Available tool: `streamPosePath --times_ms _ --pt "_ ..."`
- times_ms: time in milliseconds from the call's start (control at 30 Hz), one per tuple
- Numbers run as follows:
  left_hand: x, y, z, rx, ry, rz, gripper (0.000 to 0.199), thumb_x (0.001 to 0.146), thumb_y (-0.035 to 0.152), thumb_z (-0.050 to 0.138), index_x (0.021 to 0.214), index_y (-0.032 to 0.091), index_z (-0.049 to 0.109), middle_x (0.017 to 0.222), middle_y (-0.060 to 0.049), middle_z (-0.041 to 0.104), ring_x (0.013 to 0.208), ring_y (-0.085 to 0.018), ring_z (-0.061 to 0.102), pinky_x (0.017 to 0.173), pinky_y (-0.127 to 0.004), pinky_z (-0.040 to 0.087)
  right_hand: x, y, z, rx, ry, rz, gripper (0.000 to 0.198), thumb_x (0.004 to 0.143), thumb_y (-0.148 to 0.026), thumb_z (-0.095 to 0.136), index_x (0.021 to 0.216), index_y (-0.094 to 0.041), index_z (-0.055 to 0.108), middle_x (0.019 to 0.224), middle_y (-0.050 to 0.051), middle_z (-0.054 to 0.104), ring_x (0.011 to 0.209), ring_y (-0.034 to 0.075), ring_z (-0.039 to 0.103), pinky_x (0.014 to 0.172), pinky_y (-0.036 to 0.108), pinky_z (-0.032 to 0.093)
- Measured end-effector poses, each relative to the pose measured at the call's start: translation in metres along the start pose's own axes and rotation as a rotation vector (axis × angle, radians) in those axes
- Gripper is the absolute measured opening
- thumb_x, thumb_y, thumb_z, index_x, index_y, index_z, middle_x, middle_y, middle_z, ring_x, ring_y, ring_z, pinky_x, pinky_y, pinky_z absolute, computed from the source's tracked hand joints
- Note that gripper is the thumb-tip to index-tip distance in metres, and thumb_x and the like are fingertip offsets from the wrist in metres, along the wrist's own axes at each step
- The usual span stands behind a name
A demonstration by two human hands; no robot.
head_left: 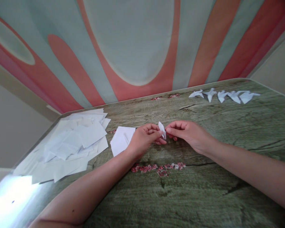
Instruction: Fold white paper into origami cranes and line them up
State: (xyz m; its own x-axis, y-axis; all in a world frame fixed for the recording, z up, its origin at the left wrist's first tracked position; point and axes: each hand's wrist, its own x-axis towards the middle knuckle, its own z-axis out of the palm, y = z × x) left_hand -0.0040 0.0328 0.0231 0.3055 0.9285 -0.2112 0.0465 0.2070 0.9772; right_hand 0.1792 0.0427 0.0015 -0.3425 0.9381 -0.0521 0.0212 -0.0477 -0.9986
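A small, narrow piece of folded white paper (161, 128) stands upright over the middle of the table. My left hand (146, 136) is closed on it, thumb in front and fingers behind. From the other side, my right hand (186, 133) pinches at the paper's right edge with thumb and forefinger; the exact contact is too small to make out. Just left of my left hand lies a partly folded white sheet (120, 141), some of it hidden behind that hand.
A loose, spread pile of white paper sheets (73, 142) covers the table's left side. Several folded paper birds (235, 96) stand in a row at the back right. The wood-patterned table (216, 196) meets a striped, patterned wall (142, 76) at its far edge.
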Motion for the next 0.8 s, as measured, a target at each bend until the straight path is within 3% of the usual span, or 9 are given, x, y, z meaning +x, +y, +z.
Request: streamPosePath --times_ms 300,800 --pt "-0.0040 -0.0010 0.0056 0.065 0.052 0.008 0.014 0.079 0.021 0.064 0.083 0.013 0.054 0.070 -0.003 0.069 0.065 -0.016 0.071 0.064 -0.025 0.054 -0.0009 0.0003 0.0007 -0.039 0.018 0.034 0.029 0.074 -0.044 0.067 0.081 -0.016 0.069 0.071 0.001 0.065 0.059 0.011 0.052 0.056 0.025 0.041" --pt "-0.0044 -0.0067 0.0069 0.163 0.095 0.078 0.014 0.079 0.026 0.063 0.079 0.017 0.053 0.066 0.000 0.068 0.066 -0.017 0.071 0.065 -0.028 0.056 -0.0064 -0.0074 -0.0012 -0.416 0.063 -0.049 0.024 0.079 -0.045 0.063 0.085 -0.025 0.074 0.078 -0.001 0.073 0.070 0.017 0.063 0.062 0.028 0.042"
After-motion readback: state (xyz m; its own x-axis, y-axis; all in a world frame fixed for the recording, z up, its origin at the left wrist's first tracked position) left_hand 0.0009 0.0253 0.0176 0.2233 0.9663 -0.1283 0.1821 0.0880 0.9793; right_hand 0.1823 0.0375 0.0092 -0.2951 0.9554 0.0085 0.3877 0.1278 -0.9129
